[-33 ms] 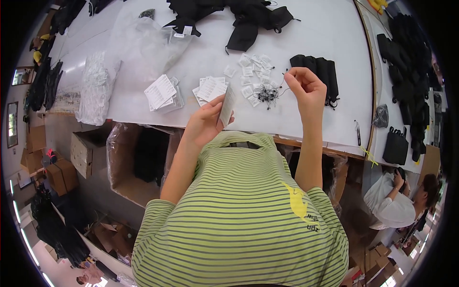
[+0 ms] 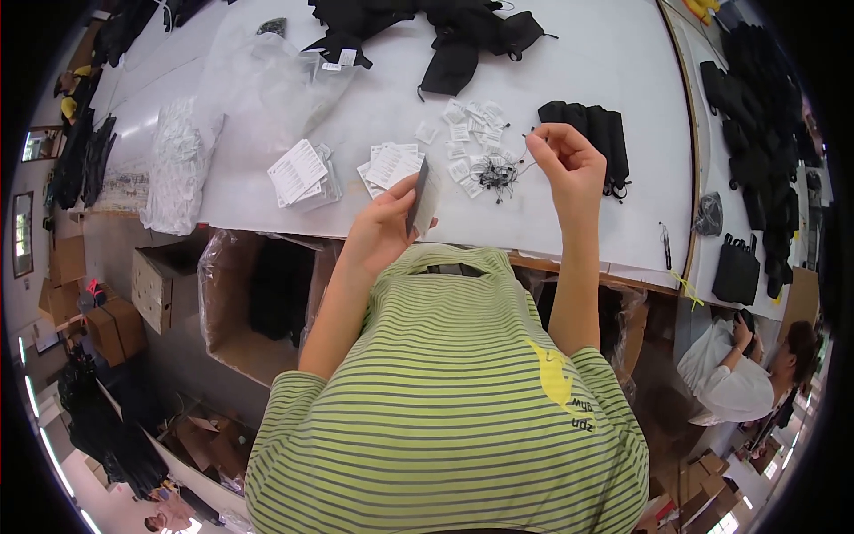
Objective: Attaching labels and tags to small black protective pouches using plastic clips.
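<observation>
Far left on the bench (image 2: 605, 71) sit clear plastic bags (image 2: 178, 165), then two stacks of white tags (image 2: 298, 173), parked within reach. My left hand (image 2: 382, 227) has its grip closed on a dark card (image 2: 422, 194), held upright so its edge faces me. My right hand (image 2: 569, 160) pinches a thin black string (image 2: 527, 153), lifted just above the tangled string pile (image 2: 496, 173).

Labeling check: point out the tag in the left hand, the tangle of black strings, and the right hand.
tag (image 2: 422, 196), head view, middle of its dark face.
tangle of black strings (image 2: 496, 171), head view, centre of the tangle on the table.
right hand (image 2: 562, 160), head view, middle of the hand.
</observation>
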The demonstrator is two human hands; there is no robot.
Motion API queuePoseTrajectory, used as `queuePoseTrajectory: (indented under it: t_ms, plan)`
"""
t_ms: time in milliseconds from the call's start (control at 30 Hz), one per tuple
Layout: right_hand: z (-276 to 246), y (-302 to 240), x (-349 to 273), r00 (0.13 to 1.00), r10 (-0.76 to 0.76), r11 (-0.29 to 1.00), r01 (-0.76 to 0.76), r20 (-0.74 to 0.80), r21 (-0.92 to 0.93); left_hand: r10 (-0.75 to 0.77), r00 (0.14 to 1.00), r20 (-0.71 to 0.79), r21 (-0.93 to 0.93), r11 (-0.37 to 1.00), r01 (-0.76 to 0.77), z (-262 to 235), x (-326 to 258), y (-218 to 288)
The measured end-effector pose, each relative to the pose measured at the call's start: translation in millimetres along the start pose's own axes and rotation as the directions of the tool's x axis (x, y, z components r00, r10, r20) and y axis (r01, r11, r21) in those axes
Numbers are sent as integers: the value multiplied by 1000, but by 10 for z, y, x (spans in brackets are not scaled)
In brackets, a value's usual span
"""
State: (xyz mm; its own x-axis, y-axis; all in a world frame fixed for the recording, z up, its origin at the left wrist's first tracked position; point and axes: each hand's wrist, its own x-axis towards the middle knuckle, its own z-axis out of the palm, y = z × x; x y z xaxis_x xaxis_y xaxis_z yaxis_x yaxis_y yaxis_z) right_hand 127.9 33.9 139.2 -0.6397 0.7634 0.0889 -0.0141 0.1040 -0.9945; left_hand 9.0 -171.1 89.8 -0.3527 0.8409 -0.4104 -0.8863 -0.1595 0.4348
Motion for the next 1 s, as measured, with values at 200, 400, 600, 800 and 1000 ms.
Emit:
queuePoseTrajectory:
  t_ms: [200, 400, 600, 800, 1000]
  plan:
    - [310, -17, -263, 974, -78, 963, 129, 210, -238, 329, 943, 37, 639, 718, -276, 172, -16, -115]
    - [424, 58, -284, 965, -204, 907, 250, 167, -339, 520, 832, 197, 856, 322, -404, 488, -75, -95]
    - [430, 118, -266, 958, -262, 903, 285, 113, -321, 539, 815, 213, 902, 212, -376, 520, -41, -88]
    - [440, 209, -182, 971, -230, 935, 238, 61, -262, 525, 833, 176, 896, 265, -357, 571, 104, -45]
    - [335, 237, -6, 993, -88, 985, 99, 82, -139, 507, 823, 256, 927, 113, -357, 560, 290, 5]
